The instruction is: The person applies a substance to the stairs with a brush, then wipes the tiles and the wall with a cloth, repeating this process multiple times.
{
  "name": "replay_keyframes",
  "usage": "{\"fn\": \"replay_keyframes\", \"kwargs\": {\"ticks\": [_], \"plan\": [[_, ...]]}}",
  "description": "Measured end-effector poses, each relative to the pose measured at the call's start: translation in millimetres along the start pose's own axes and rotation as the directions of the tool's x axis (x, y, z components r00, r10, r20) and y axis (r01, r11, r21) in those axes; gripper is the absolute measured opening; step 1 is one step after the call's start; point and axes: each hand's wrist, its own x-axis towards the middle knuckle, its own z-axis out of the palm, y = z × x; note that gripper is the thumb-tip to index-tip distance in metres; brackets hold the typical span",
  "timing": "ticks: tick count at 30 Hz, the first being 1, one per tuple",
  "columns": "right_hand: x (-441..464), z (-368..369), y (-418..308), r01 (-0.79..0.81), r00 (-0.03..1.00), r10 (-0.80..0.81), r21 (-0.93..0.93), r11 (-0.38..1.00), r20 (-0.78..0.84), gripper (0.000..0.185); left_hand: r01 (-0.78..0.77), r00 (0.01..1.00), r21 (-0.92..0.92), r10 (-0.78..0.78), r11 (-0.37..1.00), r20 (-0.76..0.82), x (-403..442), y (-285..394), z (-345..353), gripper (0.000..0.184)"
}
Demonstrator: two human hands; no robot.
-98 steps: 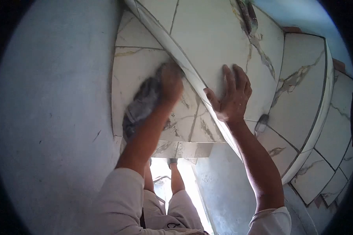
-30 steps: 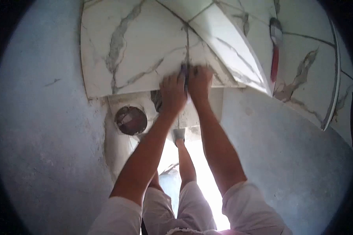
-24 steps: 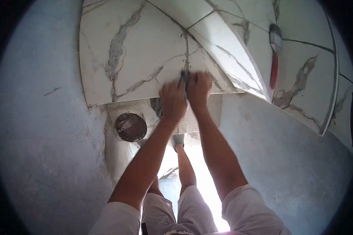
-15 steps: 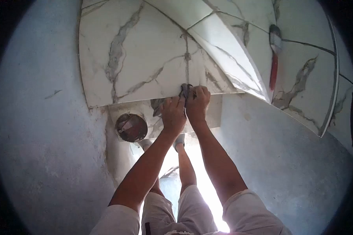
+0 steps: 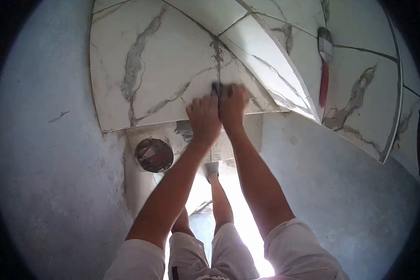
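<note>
Both hands are close together over a grout joint between white, grey-veined marble-look tiles (image 5: 172, 65). My right hand (image 5: 233, 103) is closed, its fingers bent round a small dark grey rag (image 5: 215, 88) whose end pokes out over the joint. Pressed beside it, my left hand (image 5: 204, 115) has curled fingers against the tile; whatever they grip is hidden, and motion blurs both hands. Grey smears of grout mark the joint ahead of them. Another crumpled grey cloth (image 5: 184, 129) lies on the lower step, just under the tile's front edge.
A round bucket (image 5: 154, 155) with smeared contents stands on the lower step at the left. A red-handled brush (image 5: 325, 65) lies on the higher tiled step at the right. Blue-grey plastered walls (image 5: 56, 154) flank the steps. My foot (image 5: 212, 168) is below.
My two hands have slid together up the joint, away from the tile's front edge, with the dark grey rag. The view has shifted slightly.
</note>
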Motion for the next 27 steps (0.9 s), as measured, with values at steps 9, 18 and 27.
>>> {"fn": "replay_keyframes", "kwargs": {"ticks": [9, 18, 27], "plan": [[51.1, 12.8, -34.3, 0.031, 0.98, -0.041, -0.054, 0.998, -0.195, 0.021, -0.293, 0.945, 0.066, 0.299, 0.954, -0.136, 82.7, -56.6, -39.0, 0.04], [-26.5, -22.0, -24.2, 0.288, 0.958, -0.266, -0.362, 0.887, 0.109, 0.042, -0.081, 0.932, 0.343, 0.193, 0.936, -0.307, 46.9, -170.7, -90.8, 0.059], [49.5, 12.3, -59.8, 0.188, 0.979, -0.151, -0.319, 0.929, 0.137, 0.045, -0.013, 0.949, 0.376, 0.13, 0.926, -0.287, 46.3, -167.9, -91.3, 0.064]]}}
